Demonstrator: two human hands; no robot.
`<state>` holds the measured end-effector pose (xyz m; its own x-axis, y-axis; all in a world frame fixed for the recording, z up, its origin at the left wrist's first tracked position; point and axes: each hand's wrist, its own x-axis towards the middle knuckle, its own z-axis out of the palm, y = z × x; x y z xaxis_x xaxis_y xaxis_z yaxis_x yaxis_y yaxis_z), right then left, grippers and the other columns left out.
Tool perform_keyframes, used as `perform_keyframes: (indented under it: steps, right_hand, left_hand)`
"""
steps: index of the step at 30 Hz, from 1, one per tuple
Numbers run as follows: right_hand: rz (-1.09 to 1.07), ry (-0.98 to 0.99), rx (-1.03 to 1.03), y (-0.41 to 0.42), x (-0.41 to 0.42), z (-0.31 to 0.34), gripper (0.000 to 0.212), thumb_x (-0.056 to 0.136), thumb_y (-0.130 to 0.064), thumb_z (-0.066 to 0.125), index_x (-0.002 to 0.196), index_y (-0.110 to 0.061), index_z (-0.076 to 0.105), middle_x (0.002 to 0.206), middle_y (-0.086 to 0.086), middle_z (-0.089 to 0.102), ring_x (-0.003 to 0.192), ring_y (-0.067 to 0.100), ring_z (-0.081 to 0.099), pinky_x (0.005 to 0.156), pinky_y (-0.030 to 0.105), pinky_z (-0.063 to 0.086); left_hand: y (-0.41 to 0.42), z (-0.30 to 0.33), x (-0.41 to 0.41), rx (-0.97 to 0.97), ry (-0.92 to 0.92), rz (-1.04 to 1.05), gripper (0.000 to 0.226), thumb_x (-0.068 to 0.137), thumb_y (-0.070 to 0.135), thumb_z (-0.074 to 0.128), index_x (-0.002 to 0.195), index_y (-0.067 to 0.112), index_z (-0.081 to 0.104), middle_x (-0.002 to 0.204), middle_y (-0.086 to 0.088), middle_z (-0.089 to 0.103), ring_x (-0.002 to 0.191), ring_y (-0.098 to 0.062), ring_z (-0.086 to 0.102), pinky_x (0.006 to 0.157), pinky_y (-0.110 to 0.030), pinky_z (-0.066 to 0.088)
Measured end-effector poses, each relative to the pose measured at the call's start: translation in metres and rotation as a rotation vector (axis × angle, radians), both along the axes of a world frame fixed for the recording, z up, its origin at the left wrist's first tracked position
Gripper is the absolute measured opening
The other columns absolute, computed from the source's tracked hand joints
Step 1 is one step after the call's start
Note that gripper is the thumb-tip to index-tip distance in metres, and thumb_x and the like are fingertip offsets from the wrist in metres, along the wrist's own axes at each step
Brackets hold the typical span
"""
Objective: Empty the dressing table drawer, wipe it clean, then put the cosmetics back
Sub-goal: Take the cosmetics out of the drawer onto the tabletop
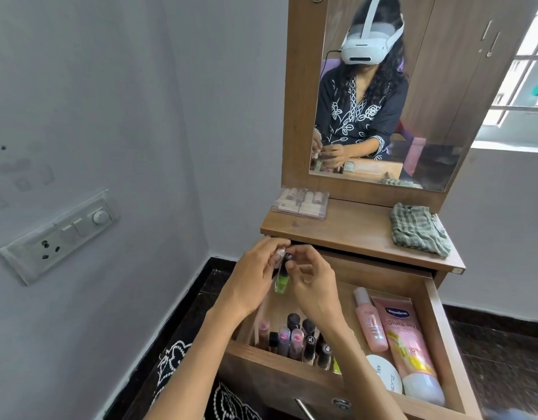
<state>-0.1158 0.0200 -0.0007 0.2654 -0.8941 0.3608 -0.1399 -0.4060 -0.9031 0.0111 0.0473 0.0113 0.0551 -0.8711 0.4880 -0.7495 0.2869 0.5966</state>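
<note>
Left hand: I see my left hand (255, 277) raised over the far left corner of the open drawer (437, 328), fingers pinched on a small white piece at the top of a green bottle (281, 281).
Right hand: my right hand (311, 286) meets it from the right, fingertips closed round the bottle's dark cap.
Green bottle: held in the air between both hands, long axis nearly upright, cap end up and tipped slightly to the right, base pointing down into the drawer.
Drawer: pulled out towards me; a cluster of dark-capped small bottles (295, 338) stands at its near left, under my forearms.
Right side of drawer: a pink bottle (369, 324) and a pink tube (408, 344) lie side by side, long axes running near to far; a white round jar (386, 374) sits just left of the tube's near end.
Table top: a clear box (299, 203) at far left, a checked cloth (419, 228) crumpled at far right, well apart.
</note>
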Motion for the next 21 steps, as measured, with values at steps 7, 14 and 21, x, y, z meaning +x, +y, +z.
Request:
perform_keyframes:
  steps: [7,14,21]
  right_hand:
    - [-0.065,-0.084,-0.061,-0.06,0.036,0.046,0.02,0.094,-0.004,0.051,0.1,-0.022,0.057,0.09,-0.022,0.057,0.085,-0.003,0.058,0.073,0.007,0.046]
    - [-0.21,-0.126,0.034,-0.105,0.07,0.046,0.021,0.095,-0.007,0.05,0.111,-0.014,0.061,0.103,-0.008,0.058,0.099,0.009,0.056,0.071,0.005,0.042]
    - [-0.27,-0.149,0.083,-0.113,0.079,0.041,0.023,0.097,-0.005,0.047,0.113,-0.012,0.062,0.103,-0.006,0.059,0.091,0.006,0.054,0.06,-0.007,0.036]
  left_hand:
    - [-0.059,0.032,0.017,-0.158,0.195,0.05,0.027,0.098,0.007,0.041,0.119,0.012,0.057,0.111,0.008,0.052,0.099,-0.001,0.051,0.085,-0.001,0.039]
    - [-0.116,0.024,0.029,-0.159,0.395,0.144,0.027,0.098,0.008,0.043,0.122,0.011,0.055,0.12,-0.001,0.057,0.105,-0.005,0.05,0.089,-0.015,0.041]
    - [-0.131,0.014,0.029,-0.13,0.488,0.157,0.029,0.097,0.003,0.043,0.122,0.01,0.055,0.119,-0.001,0.057,0.104,-0.006,0.05,0.079,0.0,0.039]
